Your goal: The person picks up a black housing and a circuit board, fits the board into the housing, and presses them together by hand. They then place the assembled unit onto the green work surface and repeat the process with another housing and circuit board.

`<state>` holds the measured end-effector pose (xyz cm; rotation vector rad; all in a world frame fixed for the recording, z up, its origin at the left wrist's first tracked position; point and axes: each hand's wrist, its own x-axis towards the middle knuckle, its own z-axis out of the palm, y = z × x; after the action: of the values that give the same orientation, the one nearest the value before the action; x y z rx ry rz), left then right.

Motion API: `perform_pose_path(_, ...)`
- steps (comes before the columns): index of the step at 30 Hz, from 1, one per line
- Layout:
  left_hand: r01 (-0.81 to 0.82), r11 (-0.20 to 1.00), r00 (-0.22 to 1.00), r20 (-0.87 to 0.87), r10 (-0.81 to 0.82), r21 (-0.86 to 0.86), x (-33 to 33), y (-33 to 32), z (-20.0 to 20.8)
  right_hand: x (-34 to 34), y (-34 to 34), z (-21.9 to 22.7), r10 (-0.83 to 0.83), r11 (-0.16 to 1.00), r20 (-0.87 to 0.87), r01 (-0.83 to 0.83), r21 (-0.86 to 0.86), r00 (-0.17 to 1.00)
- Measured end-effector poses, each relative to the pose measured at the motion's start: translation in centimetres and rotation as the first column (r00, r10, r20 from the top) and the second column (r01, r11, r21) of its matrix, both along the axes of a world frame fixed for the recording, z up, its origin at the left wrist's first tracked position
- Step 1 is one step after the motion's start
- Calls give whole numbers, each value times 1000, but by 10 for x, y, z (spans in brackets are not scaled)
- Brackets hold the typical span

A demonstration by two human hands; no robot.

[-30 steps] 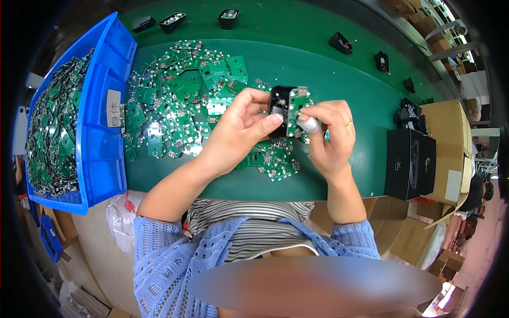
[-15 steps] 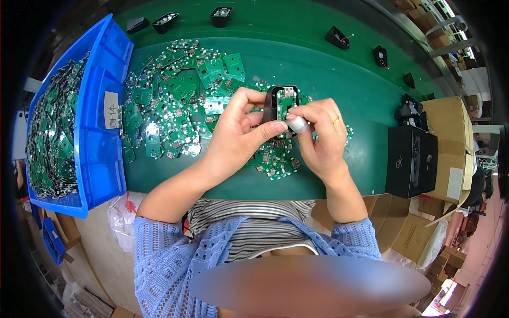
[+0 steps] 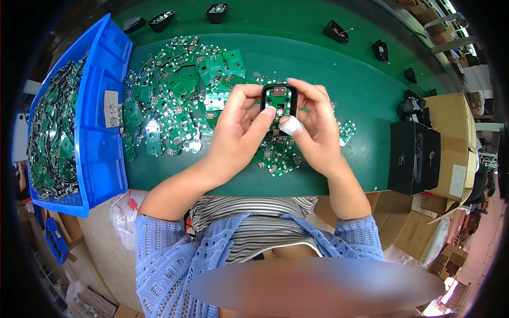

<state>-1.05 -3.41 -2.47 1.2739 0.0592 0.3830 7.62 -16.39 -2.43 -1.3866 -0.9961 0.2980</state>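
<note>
Between my two hands is a small black plastic housing (image 3: 263,95) with a green circuit board (image 3: 278,99) seated inside its rim, its open side facing up. My left hand (image 3: 237,124) grips the housing's left side, its thumb pressing on the board. From the right, my right hand (image 3: 317,124) wraps its fingers round the other side; its thumb, wrapped in white tape, lies at the board's lower part. Loose green circuit boards (image 3: 183,98) are heaped on the table to the left. Others (image 3: 277,159) lie just below the housing.
A blue plastic bin (image 3: 103,153) full of circuit boards stands at the left. Several black housings (image 3: 216,14) sit along the green strip at the back. On the right are a black box (image 3: 414,159) and an open cardboard carton (image 3: 450,138) beside the green table (image 3: 366,164).
The housing has turned so its board faces up more squarely. My right fingers have moved from the board to the housing's right side, and my left thumb has moved onto the board.
</note>
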Motion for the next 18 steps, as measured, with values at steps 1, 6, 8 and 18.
perform_pose_path(1, -18, 1000, 999, 39, 17, 23, 1, -1, -2, -1, 1, 0, 2, 1000, -5, -2, 0, 1000)
perform_pose_path(6, -63, 996, 996, 74, 58, 61, 0, -2, 4, -3, 1, 8, 80, 996, -261, -85, -8, 962)
perform_pose_path(8, -55, 994, 996, 74, 48, 92, 1, -2, 3, -1, 2, 3, 99, 995, -225, -100, 9, 969)
perform_pose_path(18, -145, 955, 987, 110, 120, 257, -1, -3, -1, 0, 5, -12, 111, 986, -90, -99, 131, 990)
